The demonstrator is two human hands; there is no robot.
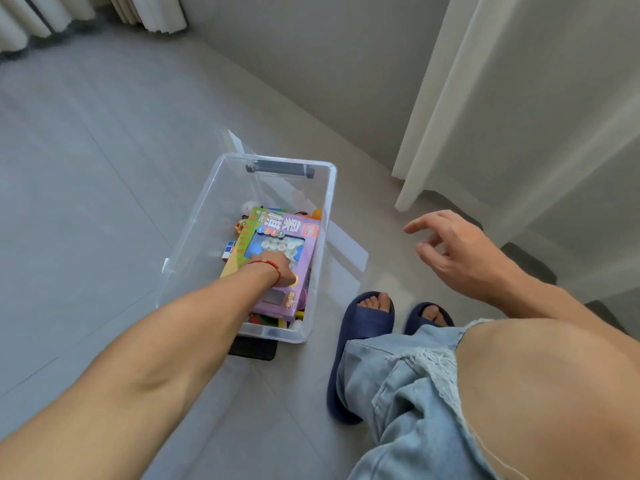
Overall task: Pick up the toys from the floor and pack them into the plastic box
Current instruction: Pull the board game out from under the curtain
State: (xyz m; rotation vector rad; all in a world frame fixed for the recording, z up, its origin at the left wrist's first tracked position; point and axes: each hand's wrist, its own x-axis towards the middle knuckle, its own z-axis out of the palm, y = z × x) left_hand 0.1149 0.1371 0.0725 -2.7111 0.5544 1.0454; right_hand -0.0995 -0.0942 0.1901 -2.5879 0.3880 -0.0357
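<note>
L hand (282,271) is in the clear box (330,216), pressing on the purple toy pack (294,237); can't tell its grip. R hand (453,251) hangs loose w/ nothing in it.

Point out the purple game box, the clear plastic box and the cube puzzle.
purple game box (300,226): head view, its printed lid.
clear plastic box (330,202): head view, right wall.
cube puzzle (229,250): head view, its white-and-blue face.

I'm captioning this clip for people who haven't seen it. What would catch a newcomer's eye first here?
First, the clear plastic box on the grey floor, mid-frame, with a bright purple game box lying on top of other toys. The left hand reaches into it and rests on that game box. To the right, the right hand hangs free with loose fingers above the navy slippers.
</note>
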